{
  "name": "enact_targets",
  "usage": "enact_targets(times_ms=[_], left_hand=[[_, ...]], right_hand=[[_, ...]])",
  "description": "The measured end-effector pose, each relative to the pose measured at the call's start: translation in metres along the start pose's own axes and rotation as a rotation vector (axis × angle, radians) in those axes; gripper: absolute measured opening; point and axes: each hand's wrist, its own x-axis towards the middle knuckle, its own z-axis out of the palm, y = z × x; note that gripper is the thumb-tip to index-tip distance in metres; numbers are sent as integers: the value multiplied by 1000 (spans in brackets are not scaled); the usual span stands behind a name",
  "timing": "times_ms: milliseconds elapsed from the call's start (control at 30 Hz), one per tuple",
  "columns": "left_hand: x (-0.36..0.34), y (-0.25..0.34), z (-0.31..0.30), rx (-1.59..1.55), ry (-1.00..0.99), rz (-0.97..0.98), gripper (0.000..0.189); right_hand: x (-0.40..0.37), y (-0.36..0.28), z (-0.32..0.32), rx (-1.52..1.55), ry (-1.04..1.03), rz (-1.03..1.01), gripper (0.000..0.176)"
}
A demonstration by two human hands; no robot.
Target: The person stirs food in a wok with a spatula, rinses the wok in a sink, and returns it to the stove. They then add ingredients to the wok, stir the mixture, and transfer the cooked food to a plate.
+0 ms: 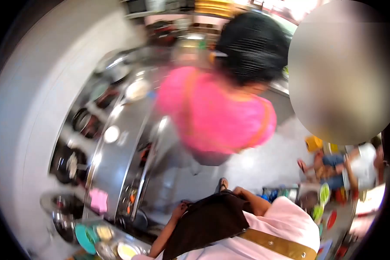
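A dark brown apron point(210, 221) hangs over my front and spreads between my two hands. My left hand point(180, 209) is at the apron's left edge, its fingers closed on the cloth and partly covered by it. At the opposite upper edge, my right hand point(238, 192) also grips the apron with bent fingers. Fine finger detail is blurred on both sides. One sandalled foot point(223, 184) shows beyond the apron.
A person in a pink top point(221, 112) stands close ahead. Along the left runs a steel counter point(112, 160) with a pink cloth point(99, 199), pans and a black wok point(67, 167). A teal bowl point(86, 238) sits at lower left. Another person point(355, 167) sits at right near vegetables.
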Motion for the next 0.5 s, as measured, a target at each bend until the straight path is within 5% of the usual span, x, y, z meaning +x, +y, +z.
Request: enact_targets(times_ms=[67,167,333,367,500], left_hand=[[28,6,25,-109,-191,207,34],[32,69,38,345,-246,234,27],[58,131,72,396,-362,38,27],[68,143,80,390,-362,1,27],[105,193,134,327,-323,-116,28]], right_hand=[[-9,12,-28,59,-52,-17,36],[-13,49,-74,161,-130,-74,40],[-1,154,-159,299,-241,-211,52],[-14,167,-184,452,-215,-19,22],[16,209,-304,683,45,-139,19]])
